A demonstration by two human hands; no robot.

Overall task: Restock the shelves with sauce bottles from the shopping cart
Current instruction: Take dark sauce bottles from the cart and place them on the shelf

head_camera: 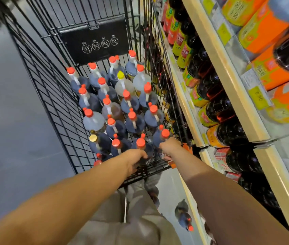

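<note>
Grey aisle floor, stocked shelf [237, 96] running down the right, and the wire cart [51, 96] is packed with upright sauce bottles [131, 119]. Left hand [134, 159] curls round the shoulder of a red-capped bottle [140, 143] in the near row. Best lifted straight up, I'd say, clear of neighbouring caps. Right hand [170, 145] is at the corner bottle [165, 133], fingers hidden behind the knuckles, so whether it grips I can't tell. Blur smears the labels.

Sauce bottles [131, 121] stand inside the shopping cart [51, 96], with stocked shelves [231, 82] along its right side.
</note>
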